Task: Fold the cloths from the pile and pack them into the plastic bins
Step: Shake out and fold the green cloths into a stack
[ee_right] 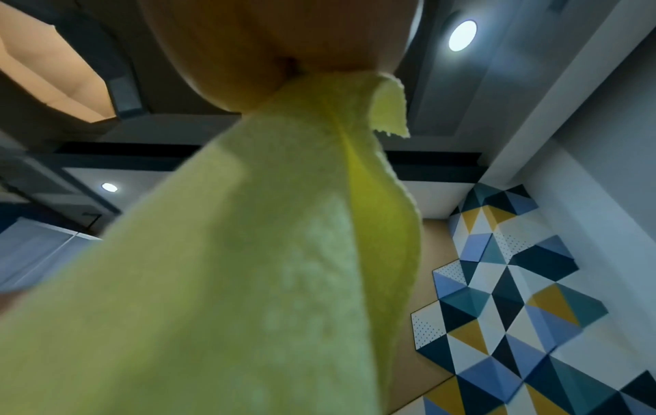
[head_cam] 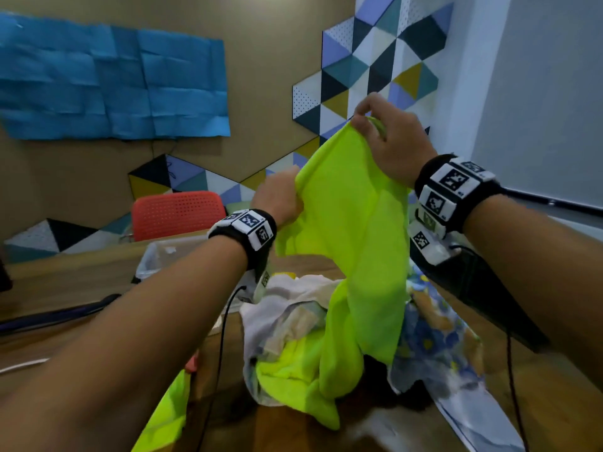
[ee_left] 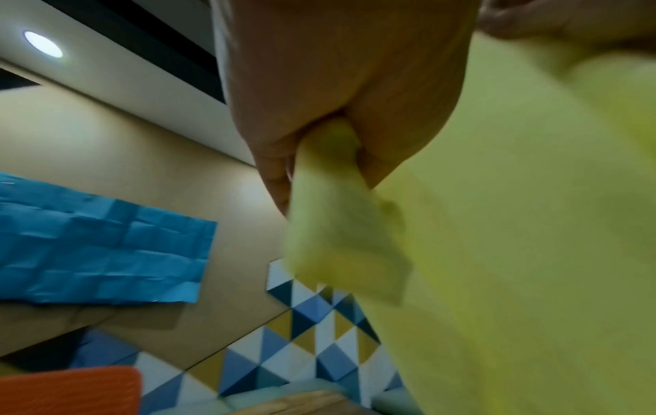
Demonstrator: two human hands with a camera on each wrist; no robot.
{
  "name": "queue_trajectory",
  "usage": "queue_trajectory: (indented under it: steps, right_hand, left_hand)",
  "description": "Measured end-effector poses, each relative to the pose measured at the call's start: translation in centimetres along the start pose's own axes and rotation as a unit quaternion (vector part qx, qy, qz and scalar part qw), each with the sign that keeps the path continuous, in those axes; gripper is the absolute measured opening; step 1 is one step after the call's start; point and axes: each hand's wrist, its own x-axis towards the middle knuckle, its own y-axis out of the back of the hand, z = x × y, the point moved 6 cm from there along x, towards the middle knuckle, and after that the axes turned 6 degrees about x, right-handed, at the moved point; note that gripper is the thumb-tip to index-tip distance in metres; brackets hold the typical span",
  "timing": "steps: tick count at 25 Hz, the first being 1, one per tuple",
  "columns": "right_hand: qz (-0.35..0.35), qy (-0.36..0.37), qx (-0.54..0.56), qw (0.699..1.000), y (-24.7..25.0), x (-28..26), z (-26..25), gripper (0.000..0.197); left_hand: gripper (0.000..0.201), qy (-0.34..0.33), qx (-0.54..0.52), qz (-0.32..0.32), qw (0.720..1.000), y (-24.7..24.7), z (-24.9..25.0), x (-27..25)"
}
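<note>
Two hands lift a lime-green cloth (head_cam: 352, 223) above the desk (head_cam: 75, 282); the right hand (head_cam: 391, 141) pinches its top corner, the left hand (head_cam: 280, 200) grips an edge lower down; below lies the cloth pile (head_cam: 293, 318); beyond stand a clear plastic bin (head_cam: 163, 252) and a red chair (head_cam: 176, 213).

The heap of crumpled cloths (head_cam: 293, 321) covers the near middle of the wooden table (head_cam: 65, 282), and the hanging neon-yellow towel (head_cam: 352, 243) curtains the space above it. A clear plastic bin (head_cam: 163, 252) stands behind the heap to the left, with a red perforated chair (head_cam: 176, 213) beyond it. Bare tabletop left of the bin offers passage; black cables (head_cam: 222, 337) trail across the near edge.
</note>
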Motion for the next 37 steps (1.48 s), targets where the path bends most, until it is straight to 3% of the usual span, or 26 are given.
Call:
queue_trajectory:
  steps: [1, 3, 5, 7, 9, 11, 13, 16, 19, 23, 27, 30, 33, 37]
  right_hand:
    - [0.013, -0.003, -0.002, 1.0, 0.7, 0.5, 0.1, 0.023]
    - [-0.004, -0.024, -0.013, 1.0, 1.5, 1.3, 0.7, 0.022]
    - [-0.089, -0.066, -0.016, 0.994, 0.9, 1.5, 1.2, 0.02]
    - [-0.188, -0.125, 0.013, 0.974, -0.4, 1.2, 1.2, 0.023]
    - [-0.232, -0.161, 0.0, 0.959, -1.1, 1.6, 1.1, 0.019]
    - [-0.216, -0.184, -0.074, 0.956, -1.0, 2.9, 1.4, 0.01]
    - [-0.176, -0.219, -0.092, 0.955, -0.5, 3.8, 2.1, 0.021]
    - [-0.085, -0.305, 0.1, 0.943, -0.5, 3.7, 4.0, 0.019]
    - [-0.017, -0.385, 0.282, 0.878, -1.8, 2.8, 5.8, 0.038]
    - [-0.028, -0.414, 0.418, 0.808, -4.4, 2.4, 6.2, 0.036]
    - [0.018, -0.4, 0.374, 0.837, -4.4, 1.8, 6.1, 0.027]
    - [-0.003, -0.418, 0.363, 0.833, -5.1, 1.3, 6.1, 0.021]
    - [0.004, -0.432, 0.348, 0.832, -5.7, 0.9, 7.0, 0.013]
    - [-0.067, -0.443, 0.257, 0.856, -7.2, 0.1, 8.3, 0.038]
  left_hand:
    - [0.009, 0.006, 0.019, -0.005, 1.0, 0.4, -1.3, -0.2]
    - [0.026, 0.033, 0.05, -0.005, 0.998, 2.0, -3.8, -0.2]
    - [0.035, 0.061, 0.059, 0.008, 0.996, 4.9, -5.8, 0.1]
    - [0.026, 0.083, 0.032, 0.027, 0.996, 8.7, -7.1, 0.3]
    - [0.012, 0.09, 0.013, 0.048, 0.995, 12.4, -7.5, 0.2]
    - [0.034, 0.095, 0.011, 0.082, 0.992, 16.0, -8.6, 0.2]
    - [0.036, 0.115, -0.004, 0.114, 0.987, 19.4, -10.5, -0.1]
    - [0.022, 0.155, -0.085, 0.136, 0.975, 22.6, -13.6, -1.2]
    - [0.018, 0.203, -0.226, 0.112, 0.946, 22.3, -15.4, -2.0]
    - [0.023, 0.224, -0.266, 0.106, 0.932, 21.1, -15.8, -2.4]
    - [0.025, 0.234, -0.269, 0.108, 0.928, 20.3, -16.8, -2.7]
    - [0.034, 0.234, -0.277, 0.11, 0.926, 19.9, -16.0, -2.9]
    - [0.023, 0.235, -0.291, 0.123, 0.919, 20.1, -15.7, -2.6]
    - [0.029, 0.278, -0.302, 0.11, 0.905, 20.3, -15.9, -2.9]
